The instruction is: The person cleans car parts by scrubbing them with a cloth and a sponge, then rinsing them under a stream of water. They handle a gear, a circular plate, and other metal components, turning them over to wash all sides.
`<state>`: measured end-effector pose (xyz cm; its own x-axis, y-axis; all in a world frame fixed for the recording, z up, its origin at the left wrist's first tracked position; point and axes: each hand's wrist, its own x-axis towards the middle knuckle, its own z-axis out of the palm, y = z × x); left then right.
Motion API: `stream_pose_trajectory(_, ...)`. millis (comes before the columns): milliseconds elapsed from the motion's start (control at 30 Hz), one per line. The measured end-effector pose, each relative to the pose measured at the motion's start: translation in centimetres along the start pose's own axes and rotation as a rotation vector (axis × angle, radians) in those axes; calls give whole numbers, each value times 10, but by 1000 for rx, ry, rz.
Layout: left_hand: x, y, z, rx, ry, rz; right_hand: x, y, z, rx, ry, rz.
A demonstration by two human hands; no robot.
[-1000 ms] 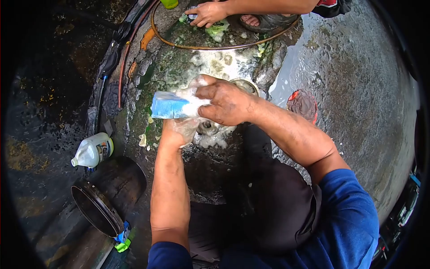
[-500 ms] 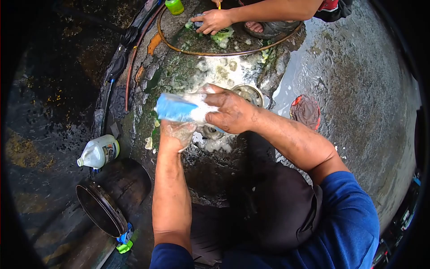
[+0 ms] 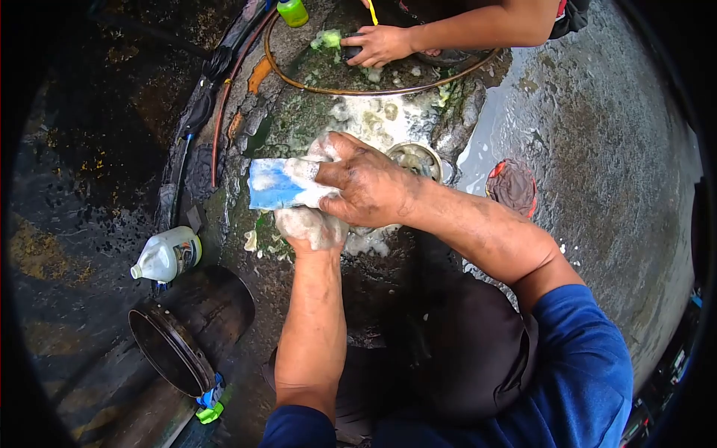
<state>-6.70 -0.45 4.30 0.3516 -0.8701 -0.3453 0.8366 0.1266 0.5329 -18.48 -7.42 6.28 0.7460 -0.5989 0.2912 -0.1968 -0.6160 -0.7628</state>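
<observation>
While your right hand (image 3: 367, 183) grips the blue, block-shaped, sudsy sponge (image 3: 269, 187) in its fingers (image 3: 333, 175), right by your foamy left hand (image 3: 308, 226), whose grip I can't tell, this looks like scrubbing, so the next rub needs a tight hold.

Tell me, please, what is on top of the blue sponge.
White suds lie on the sponge, and the right hand covers one end; the surface beneath them is hidden.

Dark bucket (image 3: 220, 299) near white jug (image 3: 162, 257)
</observation>
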Motion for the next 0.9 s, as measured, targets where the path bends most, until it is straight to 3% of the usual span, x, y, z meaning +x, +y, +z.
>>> stream_pose_trajectory(67,-2,-1,-1,-42,101,-6,-3,-2,10,-130,159,-185)
stream_pose_trajectory(100,-1,-2,-16,-32,176,14,-13,-7,12,-111,151,-142)
stream_pose_trajectory(133,3,2,-34,-10,-34,8,-23,-2,16,-108,148,-142)
stream_pose_trajectory(200,2,12,-25,30,262,-9,-45,15,28,-64,52,-166)
stream_pose_trajectory(233,5,20,-16,-108,367,-131,-51,19,22,-45,-32,-82)
stream_pose_trajectory(267,5,26,-21,-108,371,-126,-56,25,15,-27,-117,2)
stream_pose_trajectory(333,4,35,-31,-221,61,-276,-56,37,0,77,-205,241)
stream_pose_trajectory(400,2,36,-27,-146,90,-257,-51,44,-16,13,-107,154)
stream_pose_trajectory(533,2,34,-25,-24,10,-349,-30,30,-31,-166,-114,23)
stream_pose_trajectory(600,0,37,-29,-37,-215,-551,-25,24,-29,-170,-239,-246)
stream_pose_trajectory(633,-7,34,-8,-22,-27,-504,-25,23,-22,-111,-225,-318)
stream_pose_trajectory(767,0,25,-13,118,159,-539,-26,25,-13,-147,-251,-375)
stream_pose_trajectory(900,-1,14,-25,445,474,-411,-36,41,12,-144,-263,-357)
